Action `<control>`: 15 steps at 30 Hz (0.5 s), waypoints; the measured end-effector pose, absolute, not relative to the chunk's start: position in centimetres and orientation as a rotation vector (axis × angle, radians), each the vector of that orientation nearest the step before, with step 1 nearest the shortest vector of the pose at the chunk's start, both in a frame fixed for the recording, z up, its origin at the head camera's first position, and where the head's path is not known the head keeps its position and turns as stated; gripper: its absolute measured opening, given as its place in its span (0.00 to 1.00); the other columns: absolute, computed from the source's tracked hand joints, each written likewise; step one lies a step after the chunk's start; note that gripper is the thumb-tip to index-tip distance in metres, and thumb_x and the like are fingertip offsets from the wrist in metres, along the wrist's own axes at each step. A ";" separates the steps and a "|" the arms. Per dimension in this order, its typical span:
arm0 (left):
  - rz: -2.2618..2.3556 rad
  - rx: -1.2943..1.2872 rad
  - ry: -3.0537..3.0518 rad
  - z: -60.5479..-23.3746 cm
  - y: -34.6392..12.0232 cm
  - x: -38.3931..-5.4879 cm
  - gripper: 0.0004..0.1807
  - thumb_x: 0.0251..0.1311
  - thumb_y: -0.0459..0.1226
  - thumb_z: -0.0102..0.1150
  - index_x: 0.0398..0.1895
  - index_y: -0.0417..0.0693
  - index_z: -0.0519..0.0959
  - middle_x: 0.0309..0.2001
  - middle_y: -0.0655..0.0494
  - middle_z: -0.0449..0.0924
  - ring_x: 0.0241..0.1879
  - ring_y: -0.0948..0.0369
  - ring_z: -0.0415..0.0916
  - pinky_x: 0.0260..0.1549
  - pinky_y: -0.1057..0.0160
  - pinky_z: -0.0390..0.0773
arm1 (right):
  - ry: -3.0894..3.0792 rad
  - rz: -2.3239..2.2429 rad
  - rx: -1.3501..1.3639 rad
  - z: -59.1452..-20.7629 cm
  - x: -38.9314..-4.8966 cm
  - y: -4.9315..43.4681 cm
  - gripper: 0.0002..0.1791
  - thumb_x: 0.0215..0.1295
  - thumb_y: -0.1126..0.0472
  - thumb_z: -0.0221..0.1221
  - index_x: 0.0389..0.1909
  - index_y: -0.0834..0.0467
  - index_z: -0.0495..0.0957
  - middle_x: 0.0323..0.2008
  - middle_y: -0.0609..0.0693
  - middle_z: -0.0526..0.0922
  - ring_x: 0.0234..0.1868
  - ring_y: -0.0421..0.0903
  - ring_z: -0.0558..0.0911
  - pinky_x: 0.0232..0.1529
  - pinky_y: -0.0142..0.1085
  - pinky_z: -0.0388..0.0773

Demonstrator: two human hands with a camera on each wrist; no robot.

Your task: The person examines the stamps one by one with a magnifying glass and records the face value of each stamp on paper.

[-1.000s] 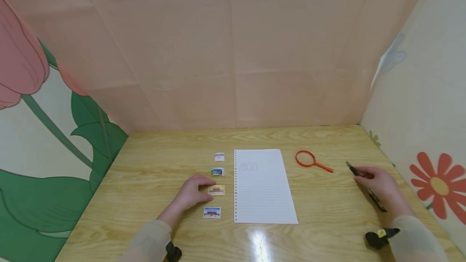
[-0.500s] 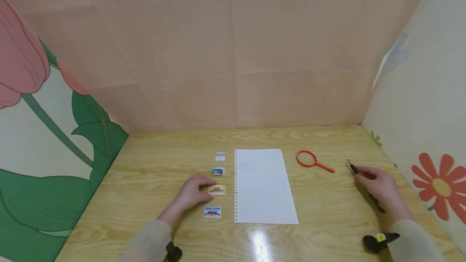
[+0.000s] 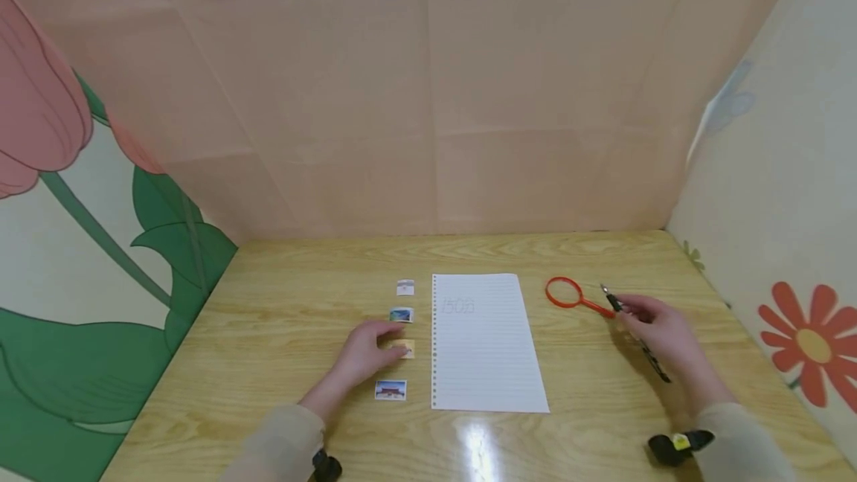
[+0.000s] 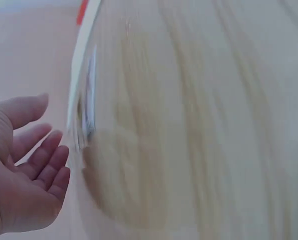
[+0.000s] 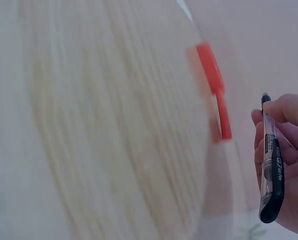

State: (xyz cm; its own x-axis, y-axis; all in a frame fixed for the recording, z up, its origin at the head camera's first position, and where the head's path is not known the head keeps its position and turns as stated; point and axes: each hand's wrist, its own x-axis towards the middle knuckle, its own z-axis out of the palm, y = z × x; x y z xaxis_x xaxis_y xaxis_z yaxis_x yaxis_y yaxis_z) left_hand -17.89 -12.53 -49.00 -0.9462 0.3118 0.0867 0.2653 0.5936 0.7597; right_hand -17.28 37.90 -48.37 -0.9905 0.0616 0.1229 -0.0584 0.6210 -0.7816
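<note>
My right hand (image 3: 659, 329) pinches a pen (image 5: 271, 170) between thumb and fingers, in the air beside the handle of the red magnifying glass (image 3: 564, 293). The pen has a clear barrel with black ends, its tip pointing away from me. My left hand (image 3: 367, 352), fingers loosely bent with a gap to the thumb, hovers over a small yellow picture card (image 3: 409, 354) and covers part of it; the left hand (image 4: 31, 165) holds nothing in its wrist view. Right of it lies a sheet of lined paper (image 3: 485, 355) with a faint pencil-like number near its top.
In the same column as the yellow card lie a blue-edged card with a red building (image 3: 390, 390), a blue-green card (image 3: 402, 315) and a pale card (image 3: 405, 288). The wooden table (image 3: 294, 274) meets a pink cloth wall (image 3: 335, 132) at the back.
My right hand has moved left with the pen, from the table's right side to the magnifying glass handle. My left hand has shifted slightly right, over the yellow card.
</note>
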 end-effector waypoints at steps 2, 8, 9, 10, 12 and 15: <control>1.323 0.552 2.755 -48.6 -11.2 -17.6 0.19 0.57 0.35 0.70 0.53 0.39 0.82 0.51 0.48 0.82 0.53 0.49 0.76 0.56 0.46 0.74 | -2.680 1.325 0.068 -48.3 -17.4 37.2 0.21 0.69 0.62 0.61 0.60 0.66 0.75 0.40 0.57 0.80 0.34 0.36 0.76 0.27 0.31 0.78; 1.336 0.657 2.697 -47.8 -6.6 -16.7 0.19 0.59 0.36 0.69 0.53 0.41 0.82 0.52 0.50 0.82 0.54 0.52 0.77 0.57 0.51 0.75 | -2.616 1.360 0.298 -48.3 -17.9 34.8 0.20 0.65 0.72 0.61 0.58 0.64 0.75 0.38 0.62 0.81 0.33 0.40 0.78 0.28 0.30 0.78; 1.329 0.671 2.686 -47.7 -5.9 -16.5 0.19 0.59 0.37 0.69 0.53 0.41 0.82 0.52 0.50 0.82 0.55 0.52 0.76 0.58 0.51 0.74 | -2.619 1.363 0.317 -48.3 -17.9 34.3 0.20 0.65 0.73 0.61 0.57 0.64 0.75 0.39 0.63 0.81 0.34 0.40 0.78 0.29 0.30 0.77; 1.319 0.684 2.680 -47.7 -5.2 -16.4 0.19 0.59 0.37 0.69 0.53 0.41 0.82 0.53 0.51 0.82 0.55 0.53 0.76 0.58 0.53 0.74 | -2.623 1.376 0.332 -48.3 -18.0 33.9 0.19 0.65 0.73 0.61 0.57 0.64 0.76 0.40 0.64 0.81 0.34 0.40 0.78 0.30 0.30 0.77; 1.304 0.716 2.667 -47.8 -4.1 -16.2 0.20 0.59 0.38 0.69 0.54 0.41 0.82 0.53 0.51 0.82 0.55 0.54 0.77 0.58 0.55 0.74 | -2.642 1.405 0.341 -48.1 -18.0 33.1 0.19 0.65 0.73 0.60 0.57 0.64 0.77 0.42 0.65 0.81 0.35 0.42 0.78 0.30 0.30 0.78; 1.269 0.771 2.679 -48.0 -2.8 -16.1 0.21 0.59 0.39 0.70 0.55 0.41 0.81 0.54 0.52 0.82 0.56 0.54 0.76 0.59 0.57 0.74 | -2.675 1.456 0.320 -47.9 -18.0 32.1 0.17 0.66 0.71 0.60 0.56 0.64 0.78 0.45 0.65 0.80 0.35 0.44 0.78 0.29 0.32 0.79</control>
